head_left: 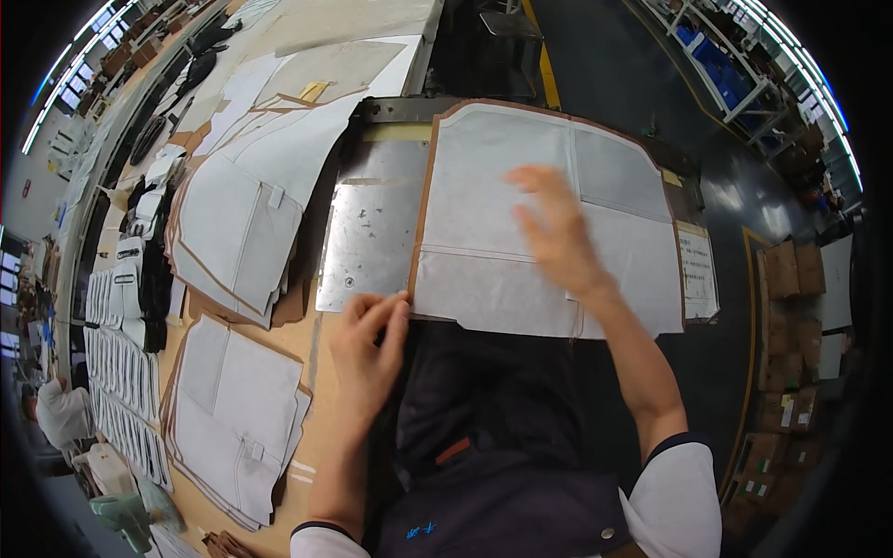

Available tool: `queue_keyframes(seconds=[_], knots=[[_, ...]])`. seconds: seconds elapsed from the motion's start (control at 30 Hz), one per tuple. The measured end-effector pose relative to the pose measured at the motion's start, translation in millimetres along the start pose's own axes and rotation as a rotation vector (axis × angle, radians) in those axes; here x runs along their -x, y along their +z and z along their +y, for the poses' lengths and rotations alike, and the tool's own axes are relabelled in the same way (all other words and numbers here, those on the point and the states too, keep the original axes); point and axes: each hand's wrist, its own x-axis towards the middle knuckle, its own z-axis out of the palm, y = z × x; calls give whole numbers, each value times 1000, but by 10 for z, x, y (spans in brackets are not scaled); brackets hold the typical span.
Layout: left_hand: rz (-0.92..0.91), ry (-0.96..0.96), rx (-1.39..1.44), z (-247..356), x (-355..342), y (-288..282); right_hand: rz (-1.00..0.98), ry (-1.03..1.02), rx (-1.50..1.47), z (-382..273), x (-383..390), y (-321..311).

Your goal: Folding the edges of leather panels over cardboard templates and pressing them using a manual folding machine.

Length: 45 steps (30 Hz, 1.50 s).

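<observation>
A large grey-white sewn panel (493,200) with brown edges lies flat in front of me, partly over a metal plate (372,223). Stitched seams cross it, and a greyer patch (619,172) covers its upper right. My left hand (370,339) pinches the panel's lower left corner between thumb and fingers. Over the middle of the panel is my right hand (556,228), blurred by motion. Its thumb and fingers are apart and hold nothing; whether it touches the panel I cannot tell. Loose threads (579,321) hang at the panel's front edge.
Two stacks of similar panels, an upper one (228,223) and a lower one (228,409), lie on the tan table at left. Beyond them are rows of white strips (121,372). A printed sheet (698,270) sits right of the panel. Cardboard boxes (791,363) stand at far right.
</observation>
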Motion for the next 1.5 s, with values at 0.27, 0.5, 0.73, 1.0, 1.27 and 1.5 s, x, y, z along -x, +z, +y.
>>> queue_keyframes(seconds=[0.27,0.5,0.73,1.0,1.27,1.5], knots=[[-343,-490,792,-56,-1088,64,58,660,743,917,1511,-1560],[-475,-404,237,-154,-1663,459,132,684,483,952,1483,-1647],[-109,302,155,3,-1123,694,32,819,455,1171,1712,-1689],[329,-78,500,-805,-538,-811,164,406,-408,7,-279,-674],[808,-261,814,-1922,-880,-1883,-185,-30,-291,-481,-3233,1082],[758,-622,69,-3119,-924,-1718,-74,-396,469,-492,-3030,2184]])
